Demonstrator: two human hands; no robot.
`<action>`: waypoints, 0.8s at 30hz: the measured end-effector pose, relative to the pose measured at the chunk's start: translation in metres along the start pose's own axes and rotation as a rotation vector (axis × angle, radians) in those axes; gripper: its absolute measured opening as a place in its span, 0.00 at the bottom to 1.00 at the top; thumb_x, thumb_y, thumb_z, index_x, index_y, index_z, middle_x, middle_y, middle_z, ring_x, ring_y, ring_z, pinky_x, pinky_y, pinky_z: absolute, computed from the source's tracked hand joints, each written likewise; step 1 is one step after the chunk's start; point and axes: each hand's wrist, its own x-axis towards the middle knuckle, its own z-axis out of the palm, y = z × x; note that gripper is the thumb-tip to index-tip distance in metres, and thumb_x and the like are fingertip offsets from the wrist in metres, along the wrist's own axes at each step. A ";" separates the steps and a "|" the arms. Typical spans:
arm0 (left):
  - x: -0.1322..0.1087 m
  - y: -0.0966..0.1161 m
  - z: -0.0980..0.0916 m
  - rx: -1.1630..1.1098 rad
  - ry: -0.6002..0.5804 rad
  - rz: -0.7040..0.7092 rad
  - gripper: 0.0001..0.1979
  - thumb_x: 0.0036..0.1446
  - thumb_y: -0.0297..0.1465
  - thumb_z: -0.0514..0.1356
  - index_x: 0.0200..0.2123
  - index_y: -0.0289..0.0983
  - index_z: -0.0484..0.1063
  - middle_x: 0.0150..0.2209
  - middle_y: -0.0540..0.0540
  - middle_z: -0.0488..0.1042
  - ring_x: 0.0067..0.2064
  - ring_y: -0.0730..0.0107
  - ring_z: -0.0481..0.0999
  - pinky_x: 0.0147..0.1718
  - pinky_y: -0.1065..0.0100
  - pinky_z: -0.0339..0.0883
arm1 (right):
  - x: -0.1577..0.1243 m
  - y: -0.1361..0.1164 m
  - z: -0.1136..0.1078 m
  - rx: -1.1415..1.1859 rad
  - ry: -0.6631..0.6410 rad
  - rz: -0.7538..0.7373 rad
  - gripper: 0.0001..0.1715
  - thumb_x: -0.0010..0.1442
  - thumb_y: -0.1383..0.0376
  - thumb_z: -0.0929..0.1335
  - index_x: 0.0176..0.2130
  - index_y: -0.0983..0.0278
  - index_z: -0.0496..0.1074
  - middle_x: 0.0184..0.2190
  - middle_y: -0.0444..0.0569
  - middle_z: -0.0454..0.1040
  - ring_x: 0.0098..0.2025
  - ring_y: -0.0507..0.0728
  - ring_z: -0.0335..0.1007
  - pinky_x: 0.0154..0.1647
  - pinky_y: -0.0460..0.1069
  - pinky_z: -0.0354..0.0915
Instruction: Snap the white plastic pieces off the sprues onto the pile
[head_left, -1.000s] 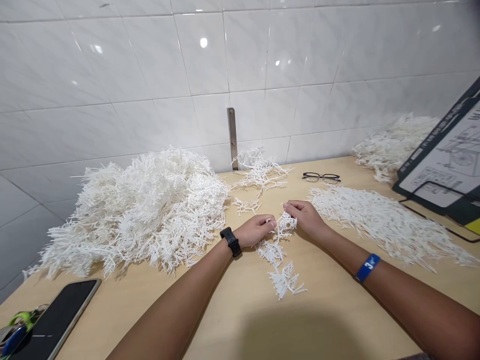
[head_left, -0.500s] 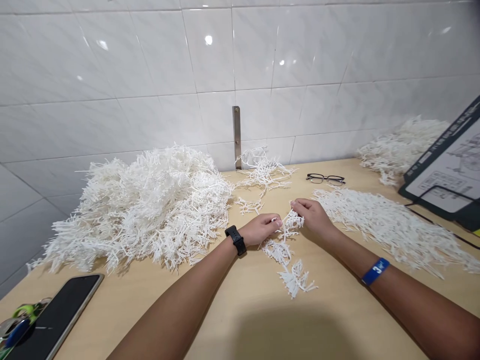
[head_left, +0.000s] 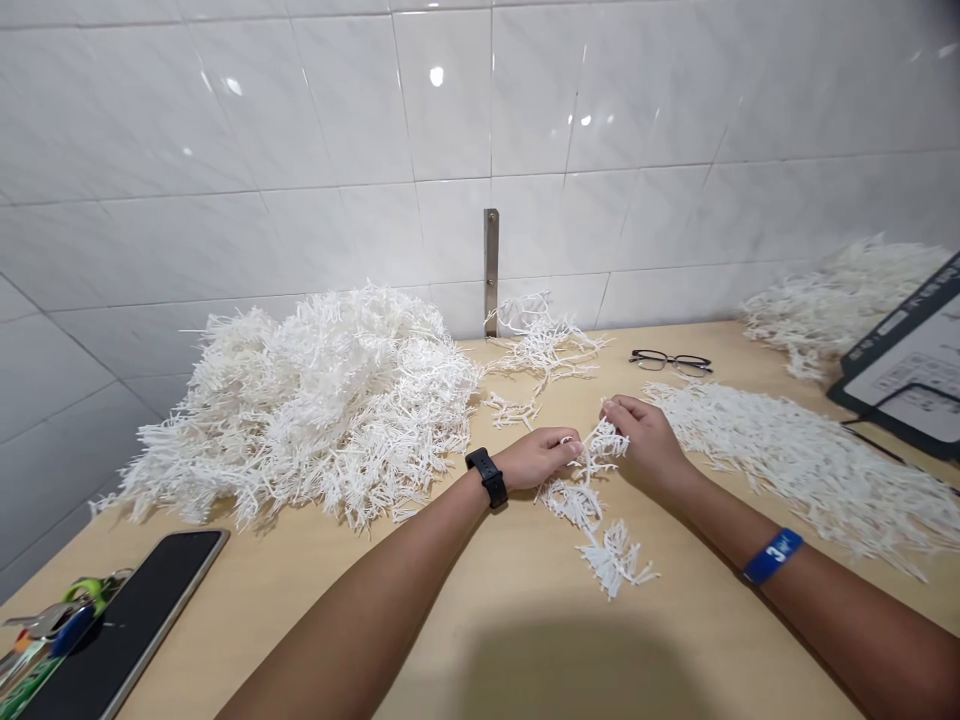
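A strip of white plastic fringe (head_left: 589, 500) runs down the wooden table from between my hands. My left hand (head_left: 536, 458) pinches its upper part near the fingertips. My right hand (head_left: 649, 447) rests just to the right, its fingers closed on the same tangled strip. A large heap of white fringe (head_left: 307, 420) lies to the left of my left wrist, and a flatter spread of it (head_left: 795, 460) lies beside my right hand. A smaller tangle (head_left: 544, 350) sits beyond my hands near the wall.
A black smartphone (head_left: 127, 640) and a bunch of keys (head_left: 56, 620) lie at the front left. Glasses (head_left: 671, 362) sit near the tiled wall, beside a metal bracket (head_left: 491, 272). A dark-framed diagram board (head_left: 907, 360) and another fringe heap (head_left: 840, 305) stand at the right.
The whole scene has shifted right in view, with the board sliding partly out of frame. My hands stay on the strip, with no visible change in their hold.
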 end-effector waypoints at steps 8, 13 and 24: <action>0.004 -0.001 0.000 0.040 -0.003 0.004 0.24 0.57 0.52 0.53 0.26 0.36 0.57 0.22 0.56 0.53 0.23 0.80 0.52 0.24 0.73 0.48 | -0.002 0.001 0.005 -0.041 0.040 -0.034 0.20 0.59 0.55 0.65 0.22 0.63 0.61 0.19 0.40 0.57 0.24 0.51 0.52 0.26 0.48 0.51; -0.004 0.005 0.003 0.099 -0.052 -0.034 0.22 0.58 0.49 0.54 0.26 0.36 0.58 0.23 0.55 0.56 0.25 0.80 0.55 0.26 0.73 0.52 | 0.013 0.001 -0.011 0.019 0.193 0.007 0.17 0.56 0.57 0.66 0.22 0.61 0.59 0.19 0.40 0.57 0.21 0.50 0.52 0.22 0.48 0.51; -0.015 0.009 0.019 0.089 -0.036 -0.115 0.20 0.59 0.46 0.53 0.25 0.36 0.59 0.21 0.54 0.61 0.21 0.81 0.56 0.21 0.74 0.52 | 0.021 -0.007 -0.041 -0.585 0.233 -0.181 0.14 0.59 0.59 0.62 0.26 0.62 0.70 0.25 0.48 0.72 0.29 0.57 0.66 0.31 0.50 0.58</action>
